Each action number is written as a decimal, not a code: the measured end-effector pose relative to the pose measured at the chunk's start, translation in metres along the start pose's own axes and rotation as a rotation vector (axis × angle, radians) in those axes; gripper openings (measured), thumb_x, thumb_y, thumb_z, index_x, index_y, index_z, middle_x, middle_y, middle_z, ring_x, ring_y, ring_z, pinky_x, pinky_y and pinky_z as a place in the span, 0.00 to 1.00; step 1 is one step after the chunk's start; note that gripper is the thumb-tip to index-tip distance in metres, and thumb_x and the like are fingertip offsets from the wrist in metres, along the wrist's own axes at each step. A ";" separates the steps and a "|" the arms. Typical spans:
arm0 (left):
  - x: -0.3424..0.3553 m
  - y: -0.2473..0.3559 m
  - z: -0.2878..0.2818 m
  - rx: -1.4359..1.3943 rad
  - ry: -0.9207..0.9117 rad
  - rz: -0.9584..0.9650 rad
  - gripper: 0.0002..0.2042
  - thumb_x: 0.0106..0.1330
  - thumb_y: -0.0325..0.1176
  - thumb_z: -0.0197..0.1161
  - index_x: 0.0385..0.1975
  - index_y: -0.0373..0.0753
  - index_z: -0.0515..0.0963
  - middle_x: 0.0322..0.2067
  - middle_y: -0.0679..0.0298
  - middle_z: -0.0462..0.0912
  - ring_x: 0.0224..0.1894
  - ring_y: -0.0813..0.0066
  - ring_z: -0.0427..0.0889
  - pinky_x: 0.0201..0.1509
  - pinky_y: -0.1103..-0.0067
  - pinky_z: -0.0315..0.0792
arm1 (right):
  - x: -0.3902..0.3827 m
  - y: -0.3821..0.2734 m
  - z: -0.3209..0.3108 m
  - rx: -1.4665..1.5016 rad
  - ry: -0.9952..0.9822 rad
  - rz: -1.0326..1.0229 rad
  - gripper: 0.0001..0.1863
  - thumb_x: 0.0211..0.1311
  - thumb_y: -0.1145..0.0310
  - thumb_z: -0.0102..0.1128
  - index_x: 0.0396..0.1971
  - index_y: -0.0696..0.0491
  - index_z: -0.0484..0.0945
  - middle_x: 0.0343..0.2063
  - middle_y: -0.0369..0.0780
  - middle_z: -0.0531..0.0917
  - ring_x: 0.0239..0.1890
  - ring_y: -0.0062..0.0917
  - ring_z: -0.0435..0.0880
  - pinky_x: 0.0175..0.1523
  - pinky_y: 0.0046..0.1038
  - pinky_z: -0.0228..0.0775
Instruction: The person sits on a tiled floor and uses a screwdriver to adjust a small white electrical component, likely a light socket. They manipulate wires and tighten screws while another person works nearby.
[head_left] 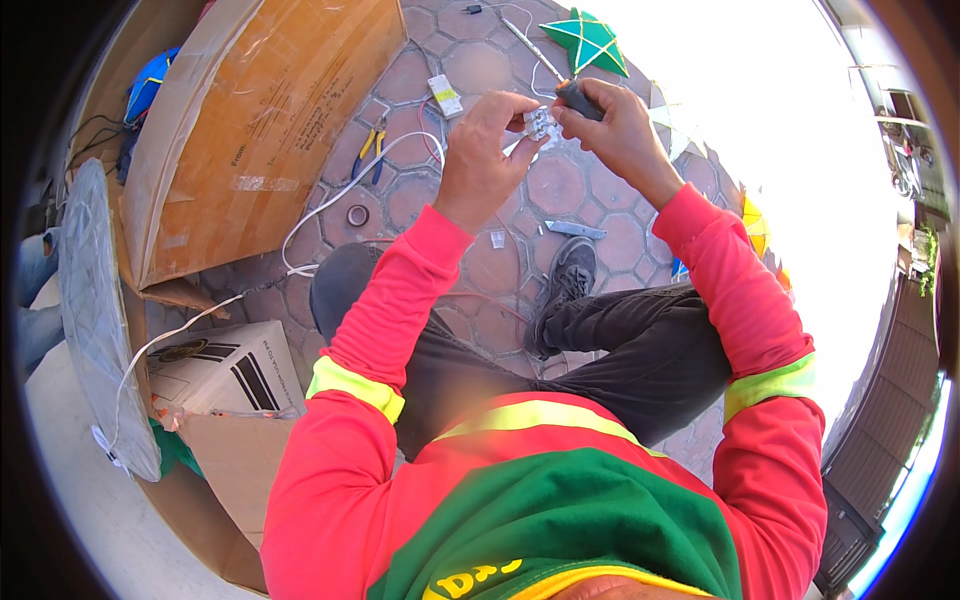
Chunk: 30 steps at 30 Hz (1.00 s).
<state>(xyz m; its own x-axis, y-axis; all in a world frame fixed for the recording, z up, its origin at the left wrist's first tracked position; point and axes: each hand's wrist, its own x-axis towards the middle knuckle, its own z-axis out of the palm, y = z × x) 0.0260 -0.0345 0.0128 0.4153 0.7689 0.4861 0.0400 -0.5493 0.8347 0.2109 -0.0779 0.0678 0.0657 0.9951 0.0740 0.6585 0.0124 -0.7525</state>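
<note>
In front of me my left hand (484,158) pinches a small white electrical fitting (538,124) with metal terminals between thumb and fingers. My right hand (622,128) is closed around the dark handle of a screwdriver (577,101). Its long shaft points up and to the left, away from the fitting. The right thumb and a fingertip are close against the fitting's right side; whether they touch it I cannot tell. Beyond the left hand a white-and-yellow rectangular piece (445,97) lies on the paving. Pliers (370,153) with yellow-and-blue handles lie to its left.
A white cable (330,203) curves across the paving. A tape roll (358,215), a utility knife (575,229) and a small clear piece (498,239) lie nearby. A green star lantern (590,45) is at the far side. Cardboard boxes (265,130) stand left; sunlit ground lies right.
</note>
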 end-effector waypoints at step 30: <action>-0.005 -0.004 0.007 -1.040 -0.115 -0.569 0.13 0.69 0.22 0.59 0.51 0.36 0.71 0.43 0.59 0.81 0.41 0.68 0.88 0.46 0.77 0.82 | -0.006 0.007 -0.004 0.573 -0.091 0.501 0.11 0.64 0.62 0.69 0.36 0.55 0.82 0.27 0.33 0.82 0.26 0.13 0.78 0.30 0.16 0.70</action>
<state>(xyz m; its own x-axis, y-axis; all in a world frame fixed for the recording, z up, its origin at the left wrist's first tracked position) 0.0306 -0.0385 0.0053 0.6576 0.7533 -0.0041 -0.4892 0.4311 0.7582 0.2183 -0.0838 0.0645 0.1753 0.8992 -0.4009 0.0729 -0.4180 -0.9055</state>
